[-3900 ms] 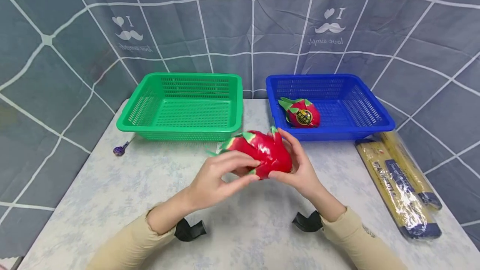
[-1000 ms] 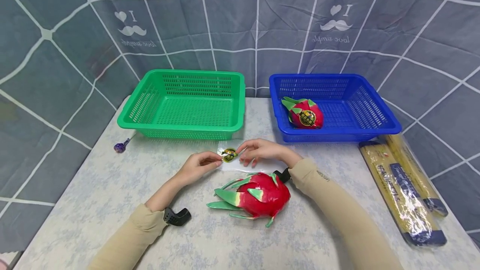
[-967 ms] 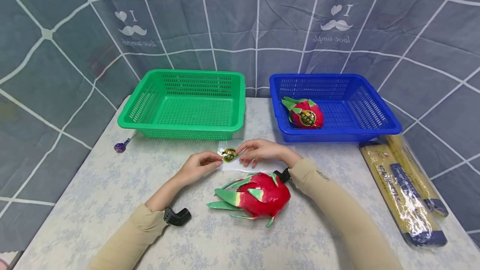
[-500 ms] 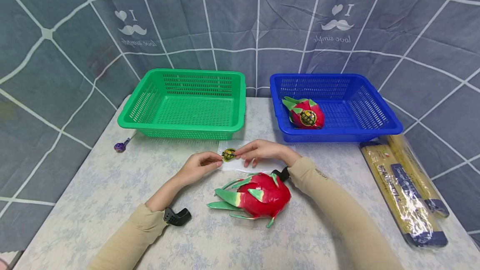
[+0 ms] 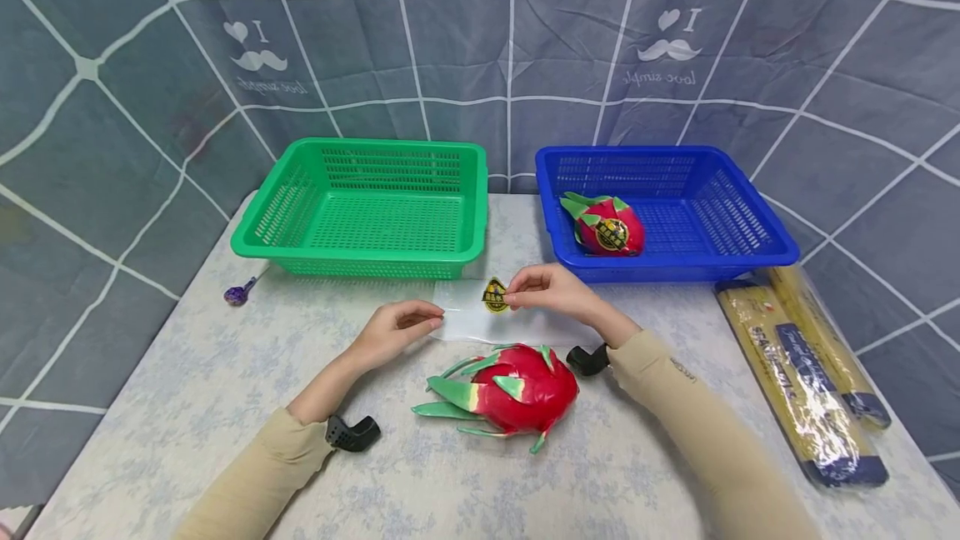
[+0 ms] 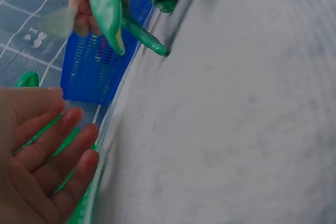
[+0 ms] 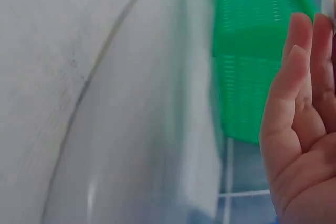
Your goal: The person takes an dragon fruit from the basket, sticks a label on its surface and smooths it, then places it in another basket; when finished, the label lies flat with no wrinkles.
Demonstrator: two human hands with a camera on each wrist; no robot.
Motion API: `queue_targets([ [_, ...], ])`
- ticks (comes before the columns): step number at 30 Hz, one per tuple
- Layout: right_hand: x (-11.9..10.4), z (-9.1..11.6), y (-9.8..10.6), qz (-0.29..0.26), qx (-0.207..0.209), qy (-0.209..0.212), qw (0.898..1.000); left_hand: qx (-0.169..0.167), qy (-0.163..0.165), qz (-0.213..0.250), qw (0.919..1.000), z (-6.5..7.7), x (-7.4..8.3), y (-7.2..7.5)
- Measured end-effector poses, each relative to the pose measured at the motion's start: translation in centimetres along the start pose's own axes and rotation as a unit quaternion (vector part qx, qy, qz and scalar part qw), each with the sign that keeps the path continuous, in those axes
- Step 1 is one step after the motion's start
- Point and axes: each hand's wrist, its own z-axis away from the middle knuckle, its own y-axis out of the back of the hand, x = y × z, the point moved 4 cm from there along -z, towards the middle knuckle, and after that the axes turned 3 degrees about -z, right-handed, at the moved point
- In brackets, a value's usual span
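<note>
My right hand pinches a round black-and-gold sticker between thumb and fingers, raised over a clear backing sheet on the table. In the left wrist view the sticker shows its pale back. My left hand has its fingertips at the sheet's left edge; whether they touch it I cannot tell. Its fingers are loosely spread in the left wrist view, holding nothing. A red dragon fruit with green leaf tips lies on the table in front of the sheet, leaves pointing left.
Behind stand a green basket on the left and a blue basket on the right. The blue one holds another dragon fruit bearing a similar sticker. Packs of spaghetti lie at far right; a lollipop lies at left.
The dragon fruit, earlier in both hands, now lies on the table. My right hand has lifted the sticker off the sheet and moved it right; the left hand has barely moved since a second ago.
</note>
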Motion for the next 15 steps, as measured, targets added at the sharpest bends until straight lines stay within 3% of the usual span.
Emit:
queue_targets([
  [4, -1.2, 2.7, 0.9, -0.023, 0.045, 0.022, 0.998, 0.003, -0.024, -0.024, 0.9994, 0.3, 2.3, -0.3],
  [8, -2.0, 5.7, 1.0, -0.041, 0.085, 0.030, 0.995, 0.004, -0.088, -0.042, 0.9952, 1.0, 5.1, -1.2],
  [12, -2.5, 8.3, 0.2, -0.044, 0.106, 0.051, 0.992, 0.004, -0.189, -0.065, 0.9799, 2.3, 8.0, -2.5],
  [15, -2.6, 9.9, -0.7, -0.044, 0.123, 0.064, 0.989, -0.005, -0.236, -0.099, 0.9667, 3.2, 9.7, -3.8],
])
